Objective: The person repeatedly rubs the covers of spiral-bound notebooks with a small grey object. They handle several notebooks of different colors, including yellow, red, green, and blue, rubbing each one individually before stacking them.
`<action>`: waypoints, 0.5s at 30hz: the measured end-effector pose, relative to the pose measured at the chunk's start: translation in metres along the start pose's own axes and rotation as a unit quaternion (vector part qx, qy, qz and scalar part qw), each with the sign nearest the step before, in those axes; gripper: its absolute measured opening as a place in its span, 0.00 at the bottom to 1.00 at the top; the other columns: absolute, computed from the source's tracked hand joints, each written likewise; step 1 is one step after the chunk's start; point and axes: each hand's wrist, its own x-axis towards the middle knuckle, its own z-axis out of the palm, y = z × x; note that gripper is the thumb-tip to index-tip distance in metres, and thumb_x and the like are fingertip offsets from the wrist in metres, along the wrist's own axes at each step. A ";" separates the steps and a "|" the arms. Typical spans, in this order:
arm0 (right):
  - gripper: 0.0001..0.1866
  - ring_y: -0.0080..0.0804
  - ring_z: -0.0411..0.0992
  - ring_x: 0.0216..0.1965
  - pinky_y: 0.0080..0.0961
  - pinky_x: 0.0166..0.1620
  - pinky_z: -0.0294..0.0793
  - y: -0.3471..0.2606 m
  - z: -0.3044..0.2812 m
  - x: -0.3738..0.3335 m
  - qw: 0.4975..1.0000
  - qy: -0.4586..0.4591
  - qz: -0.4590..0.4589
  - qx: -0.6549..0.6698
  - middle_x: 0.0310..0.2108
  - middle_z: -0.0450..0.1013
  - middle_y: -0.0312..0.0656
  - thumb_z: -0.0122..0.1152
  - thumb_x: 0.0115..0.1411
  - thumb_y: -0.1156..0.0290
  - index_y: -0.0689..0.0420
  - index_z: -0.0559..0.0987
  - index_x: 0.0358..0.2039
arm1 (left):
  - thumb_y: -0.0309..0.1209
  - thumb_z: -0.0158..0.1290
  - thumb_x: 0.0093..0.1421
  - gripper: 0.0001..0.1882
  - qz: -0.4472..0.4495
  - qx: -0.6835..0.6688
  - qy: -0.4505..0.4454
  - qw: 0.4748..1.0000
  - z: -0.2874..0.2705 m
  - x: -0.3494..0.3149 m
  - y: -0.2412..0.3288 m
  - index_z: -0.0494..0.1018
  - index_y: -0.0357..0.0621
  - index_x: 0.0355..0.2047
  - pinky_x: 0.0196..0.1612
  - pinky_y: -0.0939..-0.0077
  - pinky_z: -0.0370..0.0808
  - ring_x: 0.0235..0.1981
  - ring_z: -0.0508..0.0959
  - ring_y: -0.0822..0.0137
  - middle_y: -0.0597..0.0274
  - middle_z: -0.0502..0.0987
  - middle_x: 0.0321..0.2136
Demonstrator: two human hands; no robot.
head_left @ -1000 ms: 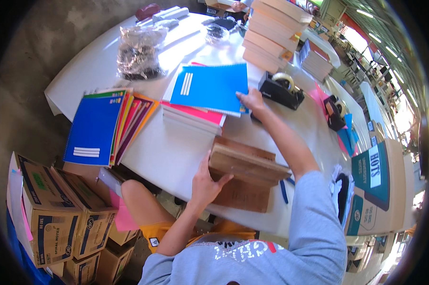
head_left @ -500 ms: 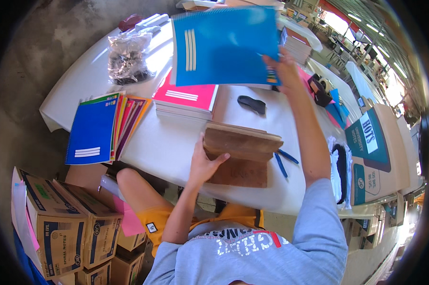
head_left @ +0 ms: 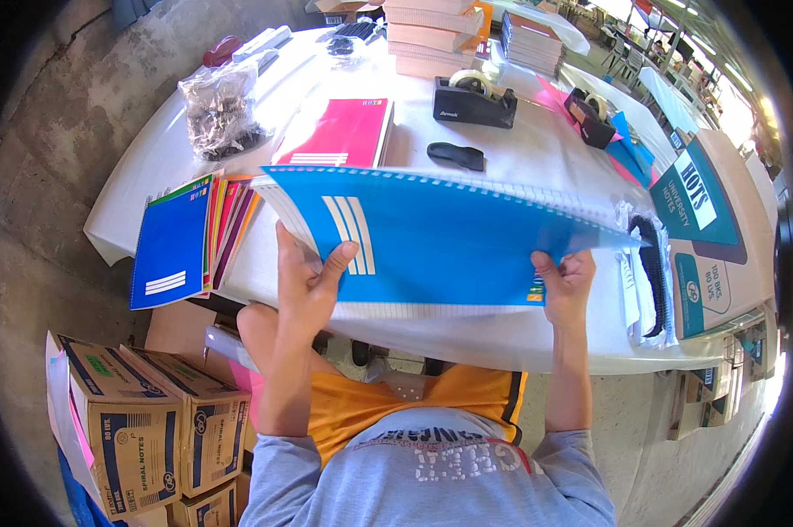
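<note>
A blue-covered notebook (head_left: 449, 237) spans the space between my hands, tilted over the near part of the table with a row of punched holes along its far edge. My left hand (head_left: 307, 285) grips its left end, thumb on the cover. At the other end, my right hand (head_left: 569, 285) pinches the near right corner. The pages bow and some separate at the left side. Beyond it lies a stack of pink-covered notebooks (head_left: 335, 132). A flat black strap-like piece (head_left: 456, 155) rests right of that stack. The wooden block and blue-handled pliers seen earlier are hidden behind the notebook.
Fanned colourful notebooks (head_left: 173, 246) lie at the left table edge, near a clear plastic bag (head_left: 221, 110) of dark items. Two tape dispensers (head_left: 474, 105) and tall paper stacks (head_left: 427, 39) stand farther back. Cardboard boxes flank me, lower left (head_left: 137, 439) and right (head_left: 721, 228).
The blue notebook has come down and nearer, from high above the table. My left hand has left the wooden block and now holds the notebook's left end.
</note>
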 end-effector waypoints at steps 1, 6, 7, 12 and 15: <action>0.28 0.27 0.68 0.43 0.22 0.45 0.68 0.002 0.005 -0.002 1.000 -0.012 0.007 -0.007 0.43 0.70 0.40 0.65 0.52 0.75 0.62 0.64 0.51 | 0.26 0.56 0.55 0.29 0.016 -0.014 0.014 1.000 0.006 -0.002 -0.002 0.54 0.34 0.53 0.43 0.76 0.70 0.42 0.71 0.68 0.53 0.69 0.43; 0.45 0.30 0.60 0.53 0.28 0.53 0.64 0.031 -0.003 -0.045 0.987 -0.098 0.112 0.067 0.56 0.54 0.42 0.54 0.52 0.87 0.53 0.39 0.63 | 0.31 0.62 0.51 0.35 0.027 0.070 -0.024 0.997 -0.002 -0.034 -0.091 0.53 0.29 0.51 0.42 0.73 0.71 0.39 0.73 0.62 0.50 0.72 0.39; 0.46 0.29 0.59 0.52 0.29 0.53 0.63 0.047 -0.008 -0.056 0.978 -0.101 0.159 0.092 0.56 0.53 0.41 0.53 0.53 0.88 0.52 0.36 0.63 | 0.33 0.63 0.50 0.37 0.006 0.118 -0.057 0.991 -0.005 -0.036 -0.110 0.52 0.28 0.51 0.42 0.71 0.71 0.39 0.74 0.61 0.49 0.72 0.39; 0.36 0.29 0.58 0.52 0.28 0.53 0.62 0.066 0.003 -0.066 0.988 -0.035 0.147 -0.016 0.56 0.54 0.41 0.48 0.63 0.72 0.54 0.39 0.64 | 0.28 0.60 0.51 0.36 0.049 0.212 -0.060 0.974 0.014 -0.052 -0.125 0.49 0.30 0.51 0.38 0.59 0.70 0.36 0.74 0.48 0.43 0.71 0.39; 0.31 0.30 0.58 0.52 0.28 0.54 0.60 0.074 0.003 -0.069 0.983 -0.008 0.117 -0.141 0.54 0.57 0.42 0.45 0.65 0.67 0.56 0.44 0.63 | 0.26 0.57 0.53 0.30 0.160 0.276 -0.064 0.946 0.006 -0.052 -0.133 0.51 0.29 0.48 0.35 0.56 0.68 0.32 0.72 0.42 0.41 0.71 0.35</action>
